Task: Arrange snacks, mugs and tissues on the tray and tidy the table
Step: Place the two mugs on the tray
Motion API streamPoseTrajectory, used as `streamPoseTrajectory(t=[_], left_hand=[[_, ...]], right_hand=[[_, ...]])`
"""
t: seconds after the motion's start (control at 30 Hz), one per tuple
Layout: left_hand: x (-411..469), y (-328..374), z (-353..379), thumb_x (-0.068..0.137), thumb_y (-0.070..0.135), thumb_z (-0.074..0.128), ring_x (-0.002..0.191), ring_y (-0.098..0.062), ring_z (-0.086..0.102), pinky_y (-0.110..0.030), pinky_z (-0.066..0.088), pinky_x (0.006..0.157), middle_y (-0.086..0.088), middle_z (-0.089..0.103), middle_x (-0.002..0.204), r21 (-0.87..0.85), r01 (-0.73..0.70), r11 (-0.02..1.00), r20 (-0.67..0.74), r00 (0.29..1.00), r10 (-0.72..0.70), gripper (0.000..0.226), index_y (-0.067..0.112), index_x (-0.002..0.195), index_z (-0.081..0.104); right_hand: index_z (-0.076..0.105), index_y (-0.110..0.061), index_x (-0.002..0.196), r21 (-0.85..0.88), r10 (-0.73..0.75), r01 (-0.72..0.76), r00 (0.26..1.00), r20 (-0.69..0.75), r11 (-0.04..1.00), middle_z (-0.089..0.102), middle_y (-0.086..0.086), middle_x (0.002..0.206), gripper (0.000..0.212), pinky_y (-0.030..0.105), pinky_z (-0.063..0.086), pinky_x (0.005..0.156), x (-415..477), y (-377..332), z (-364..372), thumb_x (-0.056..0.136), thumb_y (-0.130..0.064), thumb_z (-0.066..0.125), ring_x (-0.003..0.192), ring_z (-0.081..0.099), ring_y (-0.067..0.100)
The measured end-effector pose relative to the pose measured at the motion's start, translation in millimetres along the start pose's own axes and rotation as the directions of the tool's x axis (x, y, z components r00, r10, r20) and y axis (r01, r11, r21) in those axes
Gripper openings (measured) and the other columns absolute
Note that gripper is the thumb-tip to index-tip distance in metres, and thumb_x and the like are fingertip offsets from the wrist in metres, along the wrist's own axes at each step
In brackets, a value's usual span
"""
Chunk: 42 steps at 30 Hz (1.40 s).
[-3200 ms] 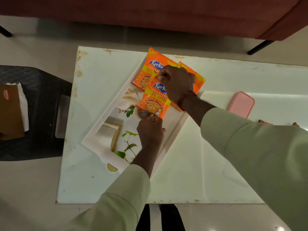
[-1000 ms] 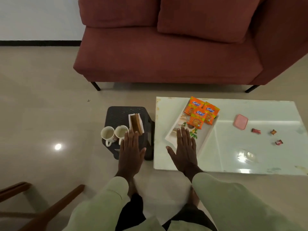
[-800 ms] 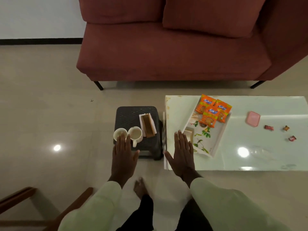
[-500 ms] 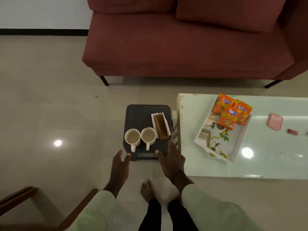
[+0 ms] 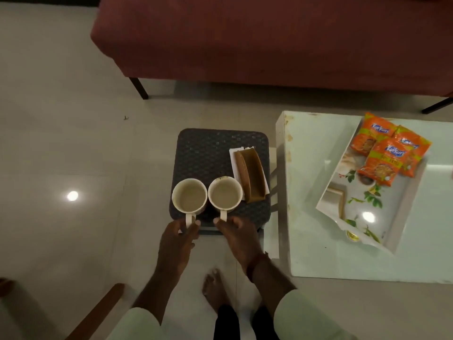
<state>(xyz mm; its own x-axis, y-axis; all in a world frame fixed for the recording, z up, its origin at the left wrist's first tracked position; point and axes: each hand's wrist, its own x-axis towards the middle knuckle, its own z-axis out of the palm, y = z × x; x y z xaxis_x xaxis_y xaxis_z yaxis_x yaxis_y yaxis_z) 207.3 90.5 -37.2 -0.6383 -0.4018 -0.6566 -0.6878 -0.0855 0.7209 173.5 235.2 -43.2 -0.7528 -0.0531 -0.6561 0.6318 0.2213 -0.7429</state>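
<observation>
Two cream mugs stand side by side on the front of a black stool [image 5: 206, 153]. My left hand [image 5: 176, 244] pinches the handle of the left mug [image 5: 189, 195]. My right hand [image 5: 241, 238] has thumb and fingers on either side of the handle of the right mug [image 5: 224, 194]. A brown tissue holder [image 5: 250, 175] with white tissues lies on the stool just right of the mugs. To the right, on the white table [image 5: 308, 241], a white floral tray [image 5: 355, 212] carries three orange snack packets [image 5: 382, 163] at its far end.
A dark red sofa [image 5: 245, 40] stands behind the stool and table. A wooden chair part [image 5: 98, 312] reaches in at the bottom left. My bare foot [image 5: 215, 288] is on the tiled floor between stool and body.
I left the snack packets on the tray and turned left to the stool. Both hands, open a moment ago, have come forward and taken the two mug handles.
</observation>
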Motion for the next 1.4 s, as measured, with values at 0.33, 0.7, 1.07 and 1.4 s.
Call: streamPoseTrajectory(t=[0.33,0.7,1.07,1.4], left_hand=[[12,-14,2,0.094,0.033,0.056,0.075,-0.013,0.072,-0.019,0.056,0.066,0.0,0.076,0.082,-0.126,-0.138,0.982,0.023,0.99,0.142,0.028,0.015,0.085,0.074],[-36,-9,-20,0.087,0.04,0.057,0.074,-0.015,0.07,-0.023,0.057,0.068,-0.005,0.075,0.081,-0.132,-0.13,0.983,-0.005,0.991,0.131,0.028,0.023,0.075,0.077],[-120,35,17,0.084,0.018,0.058,0.061,-0.017,0.067,-0.028,0.058,0.059,-0.011,0.07,0.067,-0.147,-0.207,0.967,0.115,0.967,0.225,0.026,0.01,0.063,0.071],[-110,70,166,0.085,0.033,0.056,0.071,-0.015,0.071,-0.025,0.058,0.069,-0.004,0.075,0.079,-0.063,-0.241,0.968,0.414,0.877,0.245,0.024,0.024,0.073,0.074]], right_hand=[[0.07,-0.016,0.087,0.088,-0.111,0.117,0.992,-0.067,0.989,0.07,0.012,0.084,0.022,0.046,0.054,0.078,7,14,22,0.094,-0.035,0.062,0.085,0.065,0.03],[0.07,-0.02,0.09,0.147,-0.064,0.062,0.998,0.012,0.987,0.072,-0.001,0.094,0.027,0.032,0.051,0.091,-40,3,-2,0.1,-0.034,0.049,0.096,0.065,0.01],[0.058,-0.023,0.058,0.477,-0.128,0.128,0.991,-0.034,0.869,0.058,0.001,0.067,0.039,0.034,0.045,0.081,-114,-29,-89,0.085,-0.051,0.064,0.077,0.057,0.016],[0.038,0.0,0.065,0.491,-0.107,0.365,0.872,-0.477,0.791,0.045,0.013,0.07,0.04,0.041,0.036,0.08,-86,-23,-211,0.094,-0.027,0.046,0.076,0.044,0.026]])
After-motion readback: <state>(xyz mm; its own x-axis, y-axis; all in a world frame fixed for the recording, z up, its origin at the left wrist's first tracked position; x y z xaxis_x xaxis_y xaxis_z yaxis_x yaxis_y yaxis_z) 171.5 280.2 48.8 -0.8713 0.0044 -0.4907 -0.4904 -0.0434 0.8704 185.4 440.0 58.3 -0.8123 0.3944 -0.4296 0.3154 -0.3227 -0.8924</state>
